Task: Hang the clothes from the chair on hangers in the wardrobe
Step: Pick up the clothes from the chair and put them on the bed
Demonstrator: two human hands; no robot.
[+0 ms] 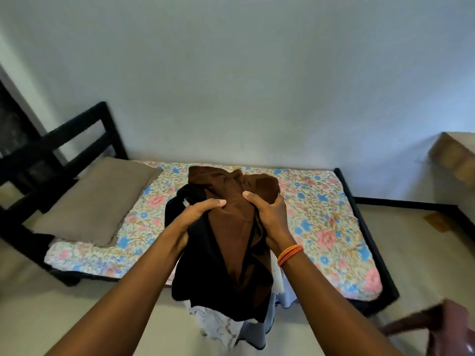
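Observation:
I hold a bundle of clothes in front of me, above the near edge of the bed. A brown garment (236, 201) lies on top, a black one (205, 278) hangs under it, and pale blue and white fabric (221, 327) dangles at the bottom. My left hand (198, 214) grips the left side of the bundle. My right hand (270, 214), with orange bands on the wrist, grips the brown cloth on the right. A dark reddish chair (447, 327) shows blurred at the bottom right corner. No wardrobe or hangers are in view.
A low bed (334, 227) with a floral sheet and black frame stands against the wall, a grey-brown pillow (95, 199) at its left end. A wooden piece of furniture (455, 155) juts in at the right edge. Pale floor surrounds the bed.

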